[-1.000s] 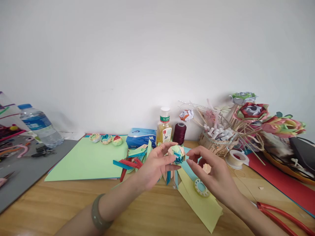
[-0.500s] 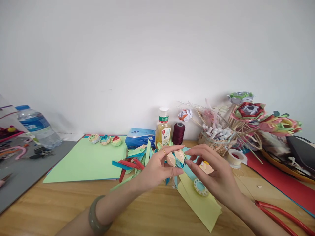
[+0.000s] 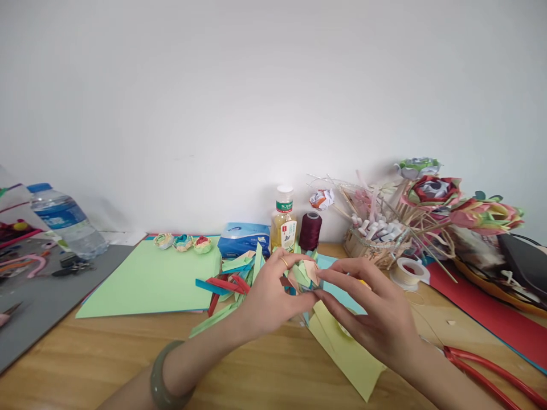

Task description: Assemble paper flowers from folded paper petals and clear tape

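Between my two hands is a folded paper flower (image 3: 304,274) in pale peach and green, partly hidden by fingers. My left hand (image 3: 271,293) grips it from the left, thumb below and fingers above. From the right, my right hand (image 3: 371,302) pinches its edge with thumb and fingertips. Folded paper strips (image 3: 233,282) in green, red and blue lie heaped just behind my left hand. Under my right hand are yellow paper sheets (image 3: 342,347) and a light blue sheet (image 3: 331,274). A round tape roll there is mostly covered by the hand.
Three small paper flowers (image 3: 183,242) sit on green paper (image 3: 141,285) at left. Behind stand a tissue pack (image 3: 243,239), a drink bottle (image 3: 284,222) and a dark red thread spool (image 3: 310,232). Right are a basket (image 3: 376,250) of stems, a ribbon roll (image 3: 409,273) and red-handled pliers (image 3: 491,370).
My right hand has moved slightly left and closed in on the paper flower. The flower has turned, showing more green. The tape roll is now mostly covered.
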`<state>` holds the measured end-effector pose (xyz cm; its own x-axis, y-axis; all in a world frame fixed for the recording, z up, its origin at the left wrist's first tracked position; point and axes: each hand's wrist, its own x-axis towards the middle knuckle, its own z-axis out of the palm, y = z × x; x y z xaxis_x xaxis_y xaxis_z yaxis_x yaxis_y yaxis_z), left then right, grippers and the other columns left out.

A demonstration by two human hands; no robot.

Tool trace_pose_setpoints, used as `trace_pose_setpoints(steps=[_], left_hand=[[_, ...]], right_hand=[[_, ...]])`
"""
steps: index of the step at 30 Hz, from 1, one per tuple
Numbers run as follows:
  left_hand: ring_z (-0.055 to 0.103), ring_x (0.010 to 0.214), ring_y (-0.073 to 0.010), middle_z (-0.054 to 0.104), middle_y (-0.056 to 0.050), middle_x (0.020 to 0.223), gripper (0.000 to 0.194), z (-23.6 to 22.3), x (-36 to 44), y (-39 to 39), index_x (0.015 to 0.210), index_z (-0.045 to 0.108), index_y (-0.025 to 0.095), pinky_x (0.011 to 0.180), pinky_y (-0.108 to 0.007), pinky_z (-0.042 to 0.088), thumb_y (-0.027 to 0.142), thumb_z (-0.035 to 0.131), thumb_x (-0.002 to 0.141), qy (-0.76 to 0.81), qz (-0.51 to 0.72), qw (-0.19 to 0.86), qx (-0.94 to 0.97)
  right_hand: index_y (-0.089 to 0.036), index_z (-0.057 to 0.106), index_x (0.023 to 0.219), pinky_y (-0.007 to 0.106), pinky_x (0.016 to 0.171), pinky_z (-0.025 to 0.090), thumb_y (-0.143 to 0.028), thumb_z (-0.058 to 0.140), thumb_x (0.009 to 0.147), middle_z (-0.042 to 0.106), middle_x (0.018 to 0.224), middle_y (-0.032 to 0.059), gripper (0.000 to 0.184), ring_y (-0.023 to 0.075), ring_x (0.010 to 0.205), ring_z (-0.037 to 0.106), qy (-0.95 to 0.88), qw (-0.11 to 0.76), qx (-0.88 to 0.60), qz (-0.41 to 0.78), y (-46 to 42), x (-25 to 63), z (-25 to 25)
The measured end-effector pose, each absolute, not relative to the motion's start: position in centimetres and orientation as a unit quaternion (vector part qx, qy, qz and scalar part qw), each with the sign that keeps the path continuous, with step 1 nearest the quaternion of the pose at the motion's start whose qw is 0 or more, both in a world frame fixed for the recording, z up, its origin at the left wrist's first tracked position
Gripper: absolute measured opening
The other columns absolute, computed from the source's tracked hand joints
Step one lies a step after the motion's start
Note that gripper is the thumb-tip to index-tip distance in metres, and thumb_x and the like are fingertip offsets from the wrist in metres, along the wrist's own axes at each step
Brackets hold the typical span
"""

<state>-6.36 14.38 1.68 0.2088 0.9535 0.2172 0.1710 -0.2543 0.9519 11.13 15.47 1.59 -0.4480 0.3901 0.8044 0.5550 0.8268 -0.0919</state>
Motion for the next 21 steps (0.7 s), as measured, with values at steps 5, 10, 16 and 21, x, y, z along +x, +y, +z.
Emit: trace_pose_setpoints(steps=[5, 10, 16, 21], left_hand=[[0.051, 0.089, -0.0182, 0.043, -0.004, 0.102, 0.037, 1.5, -6.4, 14.4, 0.105, 0.059, 0.025, 0.070, -0.025, 0.046, 0.025, 0.068, 0.069, 0.414, 0.451, 0.470, 0.636], [0.050, 0.081, -0.0156, 0.042, -0.004, 0.101, 0.040, 1.4, -6.5, 14.4, 0.106, 0.059, 0.026, 0.062, -0.023, 0.044, 0.022, 0.069, 0.067, 0.402, 0.447, 0.482, 0.637], [0.051, 0.079, -0.0150, 0.047, -0.005, 0.107, 0.046, 1.1, -6.4, 14.6, 0.110, 0.058, 0.025, 0.065, -0.024, 0.044, 0.027, 0.071, 0.066, 0.394, 0.450, 0.526, 0.605], [0.051, 0.072, -0.0148, 0.056, -0.001, 0.083, 0.051, 0.8, -6.3, 14.6, 0.115, 0.054, 0.022, 0.063, -0.025, 0.042, 0.033, 0.070, 0.068, 0.441, 0.391, 0.545, 0.596]], right_hand=[[-0.025, 0.061, 0.098, 0.028, 0.059, 0.051, -0.016, 0.060, 0.081, 0.060, 0.084, 0.0045, 0.018, 0.0166, 0.072, 0.061, -0.843, 0.466, -0.270, 0.004, 15.4, 10.9, 2.3], [-0.027, 0.062, 0.092, 0.029, 0.061, 0.051, -0.020, 0.060, 0.082, 0.057, 0.084, 0.0031, 0.012, 0.0164, 0.073, 0.059, -0.836, 0.459, -0.280, 0.106, 15.3, 11.0, 2.9], [-0.025, 0.061, 0.091, 0.027, 0.061, 0.050, -0.012, 0.054, 0.084, 0.057, 0.083, 0.0023, 0.016, 0.0150, 0.073, 0.058, -0.840, 0.457, -0.267, 0.120, 15.4, 11.1, 2.7], [-0.023, 0.057, 0.083, 0.026, 0.060, 0.047, -0.017, 0.047, 0.089, 0.055, 0.080, 0.0025, 0.013, 0.0147, 0.070, 0.056, -0.849, 0.406, -0.301, 0.155, 15.6, 10.9, 2.4]])
